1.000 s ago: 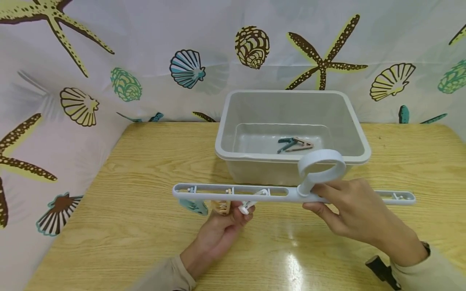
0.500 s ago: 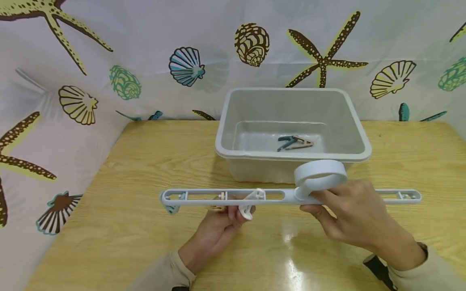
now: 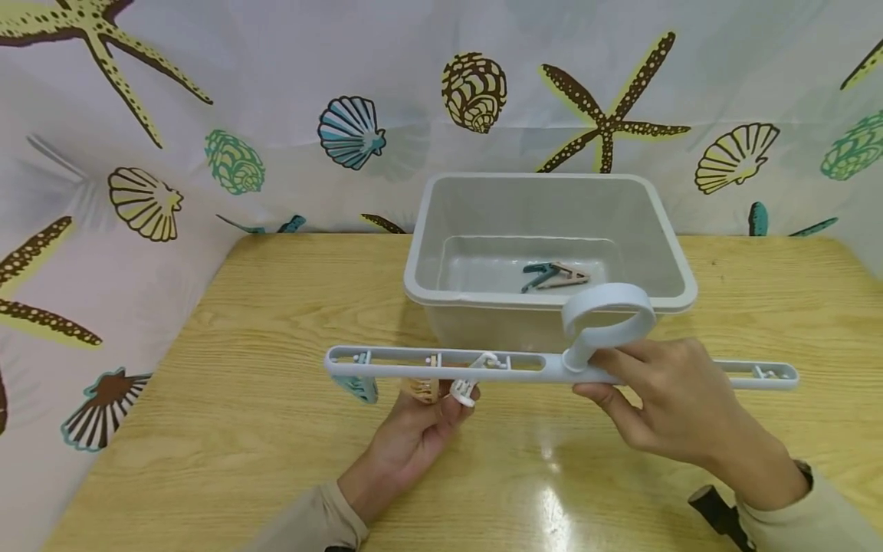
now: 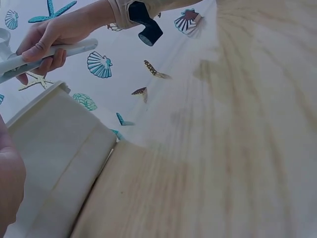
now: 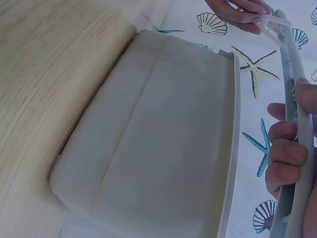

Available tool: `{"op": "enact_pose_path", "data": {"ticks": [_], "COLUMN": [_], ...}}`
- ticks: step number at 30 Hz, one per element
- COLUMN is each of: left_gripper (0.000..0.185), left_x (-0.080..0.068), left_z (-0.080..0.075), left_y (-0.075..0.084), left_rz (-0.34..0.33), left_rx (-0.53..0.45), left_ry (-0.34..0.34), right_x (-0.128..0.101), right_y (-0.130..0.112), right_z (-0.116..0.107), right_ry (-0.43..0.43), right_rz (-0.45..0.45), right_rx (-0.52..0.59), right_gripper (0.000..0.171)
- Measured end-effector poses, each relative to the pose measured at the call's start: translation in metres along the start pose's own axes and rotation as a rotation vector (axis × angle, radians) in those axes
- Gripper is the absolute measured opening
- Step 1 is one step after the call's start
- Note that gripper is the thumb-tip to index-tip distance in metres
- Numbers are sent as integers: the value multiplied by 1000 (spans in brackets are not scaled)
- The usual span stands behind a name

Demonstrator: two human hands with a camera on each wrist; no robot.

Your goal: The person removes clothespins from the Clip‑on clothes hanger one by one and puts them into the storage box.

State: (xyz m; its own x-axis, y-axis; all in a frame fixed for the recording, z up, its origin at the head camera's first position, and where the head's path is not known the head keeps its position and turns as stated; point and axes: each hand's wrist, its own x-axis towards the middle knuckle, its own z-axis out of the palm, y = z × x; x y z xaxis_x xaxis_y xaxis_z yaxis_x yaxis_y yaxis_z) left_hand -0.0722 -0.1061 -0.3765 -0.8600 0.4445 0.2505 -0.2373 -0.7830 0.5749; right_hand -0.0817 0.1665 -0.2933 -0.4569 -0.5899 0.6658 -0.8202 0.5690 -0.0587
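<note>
From the head camera, the right hand (image 3: 662,399) grips a long pale grey plastic clip hanger (image 3: 524,366) near its round ring, with the fingers curled round the bar. The hanger is held level, above the yellow wooden table (image 3: 262,429) and just in front of the grey plastic tub (image 3: 428,253). The left hand (image 3: 424,429) reaches up from below and pinches a small white peg (image 3: 464,389) that hangs from the bar. A peach peg (image 3: 421,389) and a teal peg (image 3: 362,388) hang beside it. Two loose pegs (image 3: 555,274), one teal and one peach, lie in the tub.

From the left wrist camera, the right hand (image 4: 47,39) wraps the hanger bar (image 4: 49,55) above the tub (image 4: 54,148). Only a bit of the left hand shows at the edge, so its fingers cannot be seen here.

From the right wrist camera, the right fingers (image 5: 287,148) curl round the bar (image 5: 299,124). Far off, the left fingertips (image 5: 237,11) pinch the white peg (image 5: 271,24).

To do this well, I think the right hand should keep the bar very still. The left should squeeze the peg firmly and pull it gently, staying close to the tub.
</note>
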Motion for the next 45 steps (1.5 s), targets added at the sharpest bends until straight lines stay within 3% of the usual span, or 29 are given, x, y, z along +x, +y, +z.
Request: {"op": "enact_pose_path", "data": {"ticks": [5, 11, 15, 20, 24, 27, 30, 32, 36, 45], "left_gripper": [22, 16, 15, 21, 22, 21, 31, 42, 46, 40], "left_x": [-2, -7, -9, -9, -9, -8, -8, -9, -9, -9], "left_z": [-2, 0, 4, 8, 12, 17, 24, 29, 35, 41], "left_y": [-4, -11, -15, -15, -11, -8, -4, -2, 3, 11], "left_rz": [-38, -121, -168, -231, -262, -244, -234, -243, -276, -262], "left_rx": [-47, -25, 19, 167, 293, 397, 490, 520, 542, 581], "left_ry": [39, 83, 115, 155, 99, 30, -22, -46, -64, -58], "right_x": [1, 2, 2, 2, 1, -1, -1, -2, -1, -2], "right_y": [1, 5, 8, 11, 15, 18, 20, 21, 21, 21], "right_z": [-4, -10, -12, -14, -14, -15, -15, -15, -15, -14], "right_ry": [7, -5, -15, -23, -38, -58, -70, -74, -72, -76], "right_rz": [-6, -6, -6, -2, -2, 1, 5, 7, 11, 15], "right_rx": [-6, -19, -34, -52, -50, -39, -36, -41, -51, -58], "right_gripper": [46, 47, 47, 47, 47, 49, 50, 50, 50, 52]}}
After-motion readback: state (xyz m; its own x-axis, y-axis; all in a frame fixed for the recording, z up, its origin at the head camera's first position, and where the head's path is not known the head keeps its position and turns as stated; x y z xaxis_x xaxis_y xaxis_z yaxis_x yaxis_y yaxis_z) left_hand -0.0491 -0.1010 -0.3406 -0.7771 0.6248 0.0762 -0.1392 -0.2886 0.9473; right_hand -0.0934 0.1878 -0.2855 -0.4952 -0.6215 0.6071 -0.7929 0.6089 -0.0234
